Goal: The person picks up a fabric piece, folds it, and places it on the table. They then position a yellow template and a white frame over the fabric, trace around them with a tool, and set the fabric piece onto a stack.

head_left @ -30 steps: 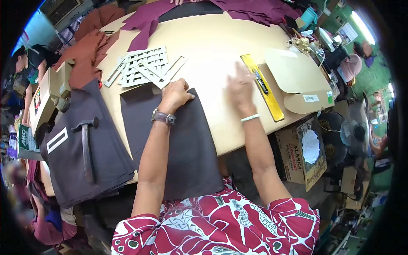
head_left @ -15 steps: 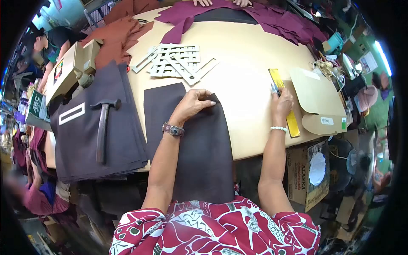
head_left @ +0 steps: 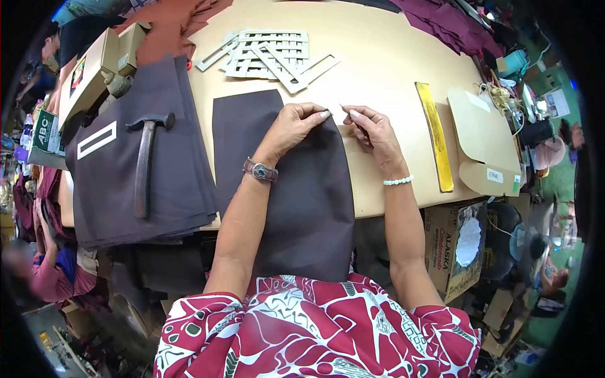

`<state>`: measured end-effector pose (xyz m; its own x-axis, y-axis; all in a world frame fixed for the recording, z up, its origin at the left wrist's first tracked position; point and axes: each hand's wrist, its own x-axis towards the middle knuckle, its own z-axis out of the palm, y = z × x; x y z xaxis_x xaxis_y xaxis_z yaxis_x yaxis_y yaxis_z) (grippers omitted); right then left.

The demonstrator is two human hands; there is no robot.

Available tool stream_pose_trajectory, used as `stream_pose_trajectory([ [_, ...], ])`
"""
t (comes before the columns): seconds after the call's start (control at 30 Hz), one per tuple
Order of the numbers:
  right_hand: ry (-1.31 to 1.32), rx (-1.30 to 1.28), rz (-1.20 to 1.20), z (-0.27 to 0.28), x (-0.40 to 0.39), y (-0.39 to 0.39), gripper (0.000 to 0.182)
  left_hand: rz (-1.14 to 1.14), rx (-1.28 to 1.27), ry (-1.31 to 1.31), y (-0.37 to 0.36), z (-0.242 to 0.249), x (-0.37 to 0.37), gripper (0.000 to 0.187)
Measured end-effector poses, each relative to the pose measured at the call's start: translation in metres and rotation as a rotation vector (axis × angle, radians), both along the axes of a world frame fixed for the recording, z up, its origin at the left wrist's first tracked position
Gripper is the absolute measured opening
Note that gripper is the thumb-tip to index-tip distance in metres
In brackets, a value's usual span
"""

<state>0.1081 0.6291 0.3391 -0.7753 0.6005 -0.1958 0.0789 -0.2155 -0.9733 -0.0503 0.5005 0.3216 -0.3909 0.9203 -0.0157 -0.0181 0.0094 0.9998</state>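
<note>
A dark brown leather-like sheet (head_left: 302, 208) lies over the table's front edge and hangs toward my lap. My left hand (head_left: 295, 131) rests on its upper part, thumb and forefinger pinching its top right corner. Just right of that corner, my right hand (head_left: 376, 135) is closed around a slim dark tool (head_left: 362, 131). A thin pointed tip shows beyond the fingers, apart from the sheet; its exact kind is too small to tell. On the left, a hammer (head_left: 144, 167) and a pale rectangular frame (head_left: 97, 140) lie on a stack of similar dark sheets (head_left: 179, 183).
Pale slotted templates (head_left: 268, 53) lie behind the sheet on the table (head_left: 372, 57). A yellow strip (head_left: 435, 138) and an open cardboard folder (head_left: 482, 135) are at the right. Cardboard boxes (head_left: 94, 75) stand at the left; rust and maroon pieces lie at the back.
My right hand has left the yellow strip and moved left with the slim tool, up to the sheet's corner. My left hand keeps its pinch. The view has shifted.
</note>
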Motion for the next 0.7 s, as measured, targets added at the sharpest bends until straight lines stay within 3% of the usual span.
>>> stream_pose_trajectory([
  [0.4, 0.024, 0.098, 0.087, 0.0012, -0.0022, -0.0050, 0.054, -0.044, -0.074, 0.024, -0.0040, 0.0074, 0.0022, 0.022],
  [0.7, 0.034, 0.087, 0.081, 0.0006, -0.0023, -0.0057, 0.057, -0.027, -0.018, 0.039, -0.0021, 0.0010, 0.0021, 0.020],
])
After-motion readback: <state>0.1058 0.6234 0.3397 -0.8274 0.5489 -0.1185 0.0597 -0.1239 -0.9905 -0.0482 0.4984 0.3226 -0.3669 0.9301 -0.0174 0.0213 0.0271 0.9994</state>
